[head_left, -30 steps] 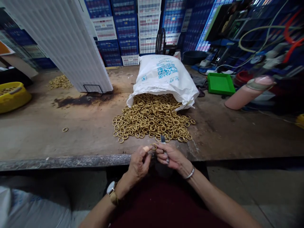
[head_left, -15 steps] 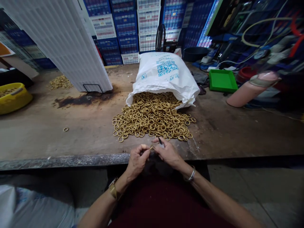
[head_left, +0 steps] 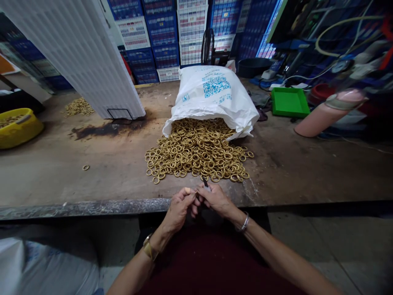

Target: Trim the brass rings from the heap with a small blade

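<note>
My left hand (head_left: pixel 179 206) is closed, with thumb and forefinger pinched on a gold-coloured ring that the fingers now almost wholly hide. Its fingertips meet those of my right hand (head_left: pixel 217 200) just above the table's front edge. My right hand is closed on a small knife (head_left: pixel 205 182), whose dark pointed blade sticks up past the fingers. Right beyond both hands spreads a heap of gold-coloured rings (head_left: pixel 199 153), spilling from the mouth of a white woven sack (head_left: pixel 211 90) that lies on its side.
On the wooden table (head_left: pixel 116 176), one loose ring (head_left: pixel 86 167) lies at left. A yellow basin (head_left: pixel 21 131) and a leaning white corrugated panel (head_left: pixel 92 61) stand farther left. At right are a green tray (head_left: pixel 290 102) and a pink cylinder (head_left: pixel 322 116). Stacked crates (head_left: pixel 162 37) and a fan (head_left: pixel 208 47) stand behind.
Both hands have drawn closer together, and the ring that showed between the fingertips is now mostly covered. The knife's blade has shifted slightly left with my right hand.
</note>
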Motion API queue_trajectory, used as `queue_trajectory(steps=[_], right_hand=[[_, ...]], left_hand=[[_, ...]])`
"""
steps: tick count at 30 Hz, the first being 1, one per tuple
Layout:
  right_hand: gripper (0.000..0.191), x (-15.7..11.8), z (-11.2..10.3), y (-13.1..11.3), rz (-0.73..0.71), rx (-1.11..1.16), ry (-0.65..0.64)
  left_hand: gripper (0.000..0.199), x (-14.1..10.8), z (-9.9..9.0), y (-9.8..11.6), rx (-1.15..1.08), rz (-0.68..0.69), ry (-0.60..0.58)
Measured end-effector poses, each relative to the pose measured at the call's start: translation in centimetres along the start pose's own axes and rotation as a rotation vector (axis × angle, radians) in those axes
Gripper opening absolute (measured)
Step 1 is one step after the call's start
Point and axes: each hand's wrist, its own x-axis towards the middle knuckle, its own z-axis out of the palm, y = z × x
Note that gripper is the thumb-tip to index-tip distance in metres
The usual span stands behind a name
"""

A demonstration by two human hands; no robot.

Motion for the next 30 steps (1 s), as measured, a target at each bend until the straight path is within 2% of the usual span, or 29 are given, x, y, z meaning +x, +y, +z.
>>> queue_trajectory(steps=[2,6,8,11,13,19,25,30], right_hand=[[0.021,0.2,-0.2,0.1,-0.008,-0.033,0.021],[0.018,0.5,-0.5,0.4,-0.100,-0.249,0.164],[0.017,0.3,-0.5,0.5,-0.189,-0.415,0.138],[0.015,-0.2,-0.3,0.8,-0.330,-0.695,0.033],[0.014,-0.5,-0.2,0.8,-0.370,-0.814,-0.007],[0.016,-0.6,0.0,0.7,-0.367,-0.910,-0.059],[0.016,-0.3,0.5,0.7,-0.263,-1.107,0.045],[0.017,0.6,-0.8,0.5,-0.188,-1.199,0.195]], left_hand=[[0.025,-0.1,0.1,0.0,-0.055,-0.001,-0.004],[0.024,-0.1,0.1,-0.2,-0.107,-0.012,0.026],[0.024,-0.1,0.0,-0.3,-0.120,-0.003,0.043],[0.026,0.1,-0.1,-0.4,-0.138,0.017,0.054],[0.026,0.1,-0.1,-0.4,-0.145,0.024,0.054],[0.026,-0.1,-0.1,-0.4,-0.106,0.032,0.089],[0.028,-0.3,-0.2,-0.5,-0.069,0.057,0.106],[0.025,-1.4,0.1,0.5,-0.165,0.004,0.011]])
